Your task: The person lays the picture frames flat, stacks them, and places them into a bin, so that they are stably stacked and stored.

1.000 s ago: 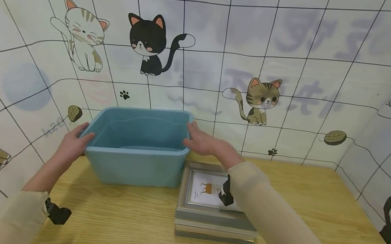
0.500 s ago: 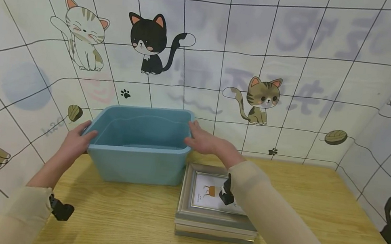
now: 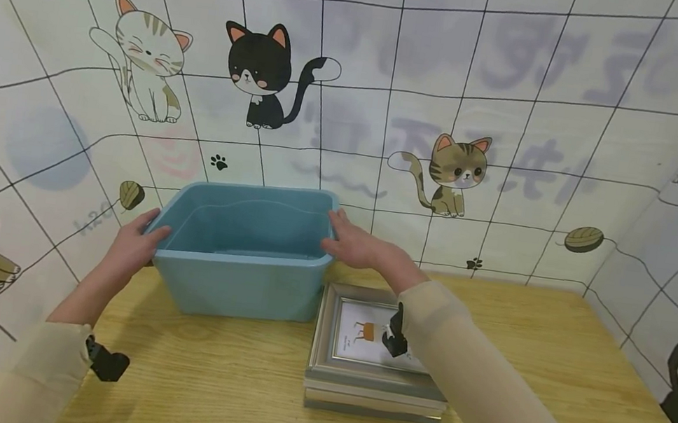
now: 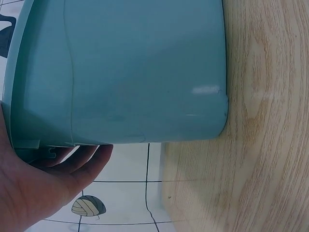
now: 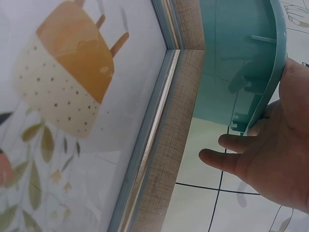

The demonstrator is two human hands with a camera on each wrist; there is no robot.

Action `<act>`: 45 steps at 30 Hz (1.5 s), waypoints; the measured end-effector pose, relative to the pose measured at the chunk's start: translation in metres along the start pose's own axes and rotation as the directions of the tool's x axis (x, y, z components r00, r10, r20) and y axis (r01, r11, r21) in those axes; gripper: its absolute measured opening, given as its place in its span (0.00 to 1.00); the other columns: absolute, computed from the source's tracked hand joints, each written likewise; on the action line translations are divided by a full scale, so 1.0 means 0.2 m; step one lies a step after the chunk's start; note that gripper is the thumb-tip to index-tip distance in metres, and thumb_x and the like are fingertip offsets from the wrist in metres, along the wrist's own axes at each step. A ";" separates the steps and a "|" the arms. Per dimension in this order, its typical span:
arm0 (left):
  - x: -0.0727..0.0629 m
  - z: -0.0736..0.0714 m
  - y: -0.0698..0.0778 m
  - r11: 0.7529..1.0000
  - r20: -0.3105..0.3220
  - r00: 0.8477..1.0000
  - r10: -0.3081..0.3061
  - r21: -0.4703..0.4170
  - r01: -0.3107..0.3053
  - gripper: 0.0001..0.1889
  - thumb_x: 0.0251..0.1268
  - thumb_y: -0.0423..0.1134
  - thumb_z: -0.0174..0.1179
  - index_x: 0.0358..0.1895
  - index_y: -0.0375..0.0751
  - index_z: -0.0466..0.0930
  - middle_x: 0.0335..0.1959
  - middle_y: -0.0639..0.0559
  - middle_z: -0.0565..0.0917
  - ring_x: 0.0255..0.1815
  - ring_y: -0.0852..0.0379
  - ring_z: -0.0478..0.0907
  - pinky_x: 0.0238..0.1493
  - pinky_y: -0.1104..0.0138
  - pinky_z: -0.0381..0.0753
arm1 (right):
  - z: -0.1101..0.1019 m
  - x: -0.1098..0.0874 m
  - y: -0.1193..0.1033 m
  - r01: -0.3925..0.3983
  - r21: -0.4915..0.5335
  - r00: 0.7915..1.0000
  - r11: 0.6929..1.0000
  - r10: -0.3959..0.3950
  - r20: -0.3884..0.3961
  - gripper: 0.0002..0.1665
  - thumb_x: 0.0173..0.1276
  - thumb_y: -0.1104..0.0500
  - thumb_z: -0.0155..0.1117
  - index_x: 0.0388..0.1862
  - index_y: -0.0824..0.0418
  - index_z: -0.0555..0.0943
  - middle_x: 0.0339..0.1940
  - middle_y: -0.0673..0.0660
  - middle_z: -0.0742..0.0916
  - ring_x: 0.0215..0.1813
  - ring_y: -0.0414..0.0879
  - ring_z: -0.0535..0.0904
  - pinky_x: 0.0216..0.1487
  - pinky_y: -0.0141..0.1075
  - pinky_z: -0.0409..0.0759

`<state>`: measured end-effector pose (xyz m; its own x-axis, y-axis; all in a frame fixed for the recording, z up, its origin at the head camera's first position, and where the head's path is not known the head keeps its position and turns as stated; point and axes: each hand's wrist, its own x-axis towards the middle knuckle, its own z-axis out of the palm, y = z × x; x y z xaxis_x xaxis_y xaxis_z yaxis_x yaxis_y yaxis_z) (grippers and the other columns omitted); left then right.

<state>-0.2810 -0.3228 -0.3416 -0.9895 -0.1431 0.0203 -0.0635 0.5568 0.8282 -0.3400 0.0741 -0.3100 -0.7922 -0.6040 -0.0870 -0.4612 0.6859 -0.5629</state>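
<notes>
A light blue plastic tub (image 3: 234,288) stands on the table at left of centre, its inside bare. My left hand (image 3: 128,250) grips its left rim; in the left wrist view the fingers curl beneath the rim by the tub wall (image 4: 145,72). Against the right rim rests my right hand (image 3: 360,246), its visible fingers mostly straight in the right wrist view. Right of the tub lies a stack of picture frames (image 3: 326,337). The top frame (image 5: 166,145) has a silvery-beige border and a printed picture, partly hidden by my right sleeve in the head view.
The wood-grain table (image 3: 217,380) extends in front of the tub and to the right of the frames. A white wall covering (image 3: 356,122) with printed cats and grid lines borders it behind and at the sides. The tub stands close to the back wall.
The tub and both hands have shifted slightly back and to the right, mostly in the first half second. The top frame's left edge has shifted slightly right.
</notes>
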 end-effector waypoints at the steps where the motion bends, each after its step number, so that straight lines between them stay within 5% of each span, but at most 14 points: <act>1: 0.00 0.00 0.00 1.000 0.002 1.000 0.001 -0.002 -0.001 0.37 0.85 0.48 0.40 0.83 0.35 0.34 0.78 0.20 0.45 0.74 0.21 0.56 0.65 0.36 0.68 | 0.00 0.00 0.00 -0.003 -0.002 1.000 1.000 0.003 0.000 0.46 0.82 0.52 0.44 0.83 0.69 0.33 0.83 0.68 0.36 0.84 0.59 0.37 0.80 0.49 0.44; 34: 0.05 0.10 0.08 0.998 0.055 0.998 0.018 -0.063 -0.014 0.37 0.84 0.45 0.41 0.83 0.36 0.34 0.79 0.22 0.44 0.74 0.23 0.56 0.66 0.37 0.68 | -0.03 -0.11 0.08 -0.032 -0.038 0.999 0.999 0.031 -0.030 0.47 0.82 0.51 0.44 0.82 0.72 0.35 0.83 0.71 0.38 0.83 0.60 0.35 0.81 0.49 0.43; 40: 0.05 0.11 0.09 1.000 0.051 0.998 0.021 -0.011 -0.020 0.38 0.84 0.48 0.40 0.83 0.35 0.34 0.79 0.22 0.44 0.74 0.23 0.56 0.65 0.38 0.70 | -0.05 -0.14 0.10 -0.012 -0.013 1.000 1.000 0.012 -0.019 0.48 0.84 0.47 0.43 0.82 0.71 0.34 0.83 0.70 0.37 0.83 0.60 0.33 0.81 0.50 0.42; 45: 0.02 0.10 0.09 0.995 0.028 0.998 0.057 0.081 -0.059 0.40 0.84 0.56 0.36 0.83 0.34 0.33 0.78 0.21 0.46 0.74 0.22 0.57 0.64 0.37 0.70 | -0.09 -0.27 0.13 0.029 0.020 0.998 0.999 -0.028 -0.058 0.50 0.84 0.43 0.47 0.84 0.66 0.34 0.84 0.67 0.38 0.84 0.59 0.33 0.80 0.54 0.42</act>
<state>-0.2895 -0.2976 -0.3369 -0.9948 -0.0879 0.0515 -0.0153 0.6286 0.7775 -0.3176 0.1319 -0.3046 -0.8011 -0.5980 -0.0235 -0.4755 0.6599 -0.5817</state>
